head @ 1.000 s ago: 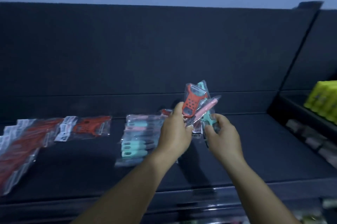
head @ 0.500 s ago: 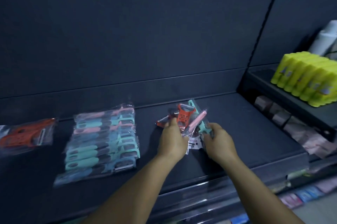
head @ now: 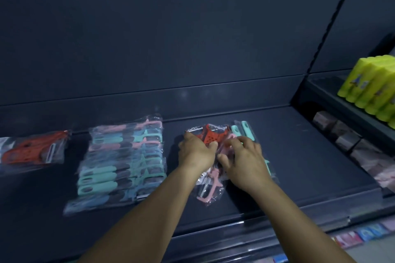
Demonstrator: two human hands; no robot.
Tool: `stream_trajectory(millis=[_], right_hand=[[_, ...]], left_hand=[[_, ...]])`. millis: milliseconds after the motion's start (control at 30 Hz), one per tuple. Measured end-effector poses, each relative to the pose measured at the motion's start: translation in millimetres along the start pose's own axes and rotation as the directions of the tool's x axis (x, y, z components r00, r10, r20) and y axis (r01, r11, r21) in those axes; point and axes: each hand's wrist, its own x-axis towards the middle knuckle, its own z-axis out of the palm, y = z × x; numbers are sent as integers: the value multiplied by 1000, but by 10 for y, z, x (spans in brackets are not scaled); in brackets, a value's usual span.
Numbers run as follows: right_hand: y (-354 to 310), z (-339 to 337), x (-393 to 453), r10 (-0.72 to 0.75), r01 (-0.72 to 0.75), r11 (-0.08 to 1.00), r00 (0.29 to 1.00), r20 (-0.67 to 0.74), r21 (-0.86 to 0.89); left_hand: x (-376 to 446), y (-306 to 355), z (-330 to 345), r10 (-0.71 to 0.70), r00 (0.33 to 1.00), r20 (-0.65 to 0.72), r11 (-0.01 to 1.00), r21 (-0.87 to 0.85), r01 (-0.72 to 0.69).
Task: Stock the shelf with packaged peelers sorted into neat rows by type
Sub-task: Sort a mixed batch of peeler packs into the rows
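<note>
Dark shelf [head: 299,155]: left hand [head: 195,153] pinches a bagged red perforated peeler [head: 210,137]; right hand [head: 245,160], fingers curled, grasps bagged pink and teal peelers [head: 210,187].

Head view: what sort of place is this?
Likely a shop aisle: a dark shelf with bagged peelers in rows, yellow bottles beside it, more packaged goods below.
</note>
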Motion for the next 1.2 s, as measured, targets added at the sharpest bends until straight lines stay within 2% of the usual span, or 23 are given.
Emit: stream_trajectory(millis=[167, 300, 400, 500, 567, 600, 800, 967, 1133, 1200], right_hand=[[80, -75, 70, 58, -56, 998, 998, 35, -31], [235, -174, 120, 123, -117, 988, 991, 58, -99], [300, -206, 169, 149, -144, 973, 989, 14, -182], [178, -198, 167, -8, 3, 995, 999, -53, -95], [65, -146, 170, -132, 132, 981, 991, 13, -143], [33, -114, 184, -141, 148, 971, 989, 52, -186], [-49, -147, 401, 5, 25, 896, 998, 68, -443], [-81, -131, 602, 200, -90, 881, 960, 194, -464], [-79, -114, 678, 130, -54, 910, 979, 158, -410], [-44, -100, 677, 103, -53, 935, 987, 124, -350]], left_hand=[[130, 18, -1, -46, 999, 0, 998, 38, 46], [143, -19, -141, -17, 999, 37, 990, 143, 12], [124, -47, -211, -10, 999, 37, 984, 177, 3], [147, -72, -199, -29, 999, 29, 988, 152, 25], [152, -78, -191, -36, 999, 37, 989, 146, 30], [148, -77, -188, -38, 998, 40, 989, 146, 32], [174, -106, -144, -23, 999, 21, 995, 101, 21], [172, -150, -110, -28, 1000, -1, 998, 51, 28], [151, -116, -105, 17, 1000, 26, 999, -48, -16], [147, -96, -97, -19, 998, 68, 993, -111, 27]])
